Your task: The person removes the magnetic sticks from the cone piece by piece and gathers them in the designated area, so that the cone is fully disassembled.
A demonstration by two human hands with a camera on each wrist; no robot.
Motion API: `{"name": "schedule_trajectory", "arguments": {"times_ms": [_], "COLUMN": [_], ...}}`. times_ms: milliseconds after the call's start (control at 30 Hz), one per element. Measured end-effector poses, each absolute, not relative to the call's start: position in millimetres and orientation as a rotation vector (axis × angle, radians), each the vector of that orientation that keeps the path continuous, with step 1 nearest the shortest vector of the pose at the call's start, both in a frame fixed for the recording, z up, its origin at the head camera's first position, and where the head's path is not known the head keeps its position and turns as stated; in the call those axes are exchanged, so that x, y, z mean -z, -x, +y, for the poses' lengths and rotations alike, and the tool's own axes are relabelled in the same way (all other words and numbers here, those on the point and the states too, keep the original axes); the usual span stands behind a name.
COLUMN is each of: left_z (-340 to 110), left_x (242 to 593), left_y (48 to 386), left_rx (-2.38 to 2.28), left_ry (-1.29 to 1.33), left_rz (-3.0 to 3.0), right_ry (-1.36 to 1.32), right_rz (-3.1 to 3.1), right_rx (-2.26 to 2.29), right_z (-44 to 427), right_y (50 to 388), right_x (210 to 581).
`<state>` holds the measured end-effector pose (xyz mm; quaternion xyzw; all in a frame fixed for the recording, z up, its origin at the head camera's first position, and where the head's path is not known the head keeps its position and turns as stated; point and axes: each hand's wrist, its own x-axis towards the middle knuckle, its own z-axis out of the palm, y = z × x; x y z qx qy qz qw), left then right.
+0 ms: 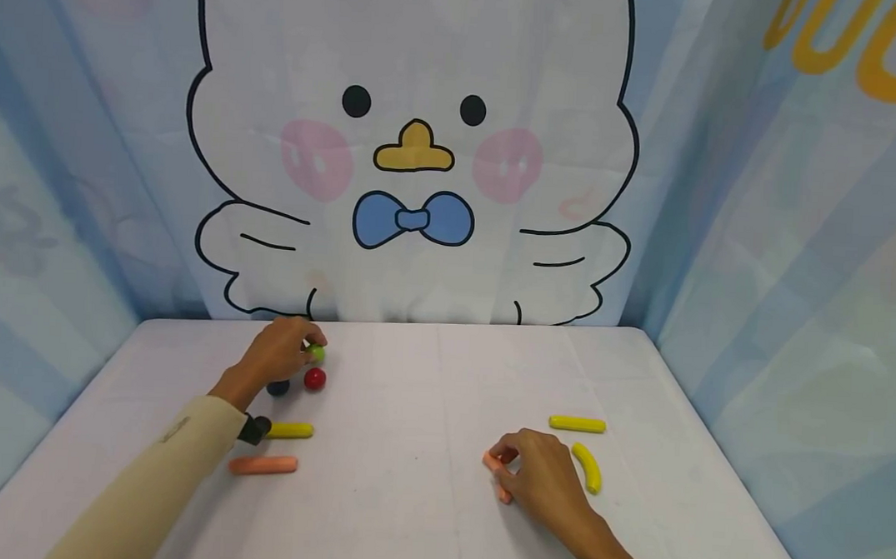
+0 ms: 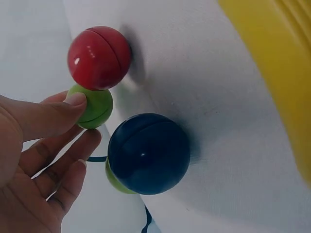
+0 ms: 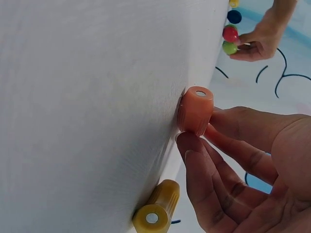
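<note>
At the far left of the table my left hand (image 1: 278, 353) pinches a green ball (image 2: 97, 108) between thumb and fingers. A red ball (image 1: 314, 379) is close to it, and a dark blue ball (image 2: 149, 154) rests on the tabletop nearby. Another green ball (image 2: 116, 178) is mostly hidden behind the blue one in the left wrist view. On the right side, my right hand (image 1: 544, 475) holds an orange rod (image 3: 196, 112) by thumb and fingertips, low over the table. A small metal disc shows in the rod's end. Whether the rod touches the table I cannot tell.
Right of my right hand lie a straight yellow rod (image 1: 578, 424) and a curved yellow rod (image 1: 586, 468). Near my left forearm lie another yellow rod (image 1: 291, 430) and an orange rod (image 1: 263, 465). A printed curtain (image 1: 410, 278) hangs behind the white table (image 1: 377, 527).
</note>
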<state>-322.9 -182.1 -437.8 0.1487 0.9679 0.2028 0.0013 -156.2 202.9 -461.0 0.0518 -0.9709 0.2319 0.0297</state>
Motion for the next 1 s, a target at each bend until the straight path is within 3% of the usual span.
{"name": "schedule_trajectory", "arguments": {"times_ms": [600, 1000], "left_z": [-178, -119], "left_x": [440, 438], "left_y": [315, 252], "left_rx": [-0.536, -0.401], "left_ry": [-0.476, -1.014], "left_rz": [3.115, 3.26], "right_ry": [-0.133, -0.206], "right_rz": [-3.002, -2.83], "right_rx": [-0.664, -0.437], "right_z": [199, 213], "right_y": [155, 148], "right_x": [460, 449]}}
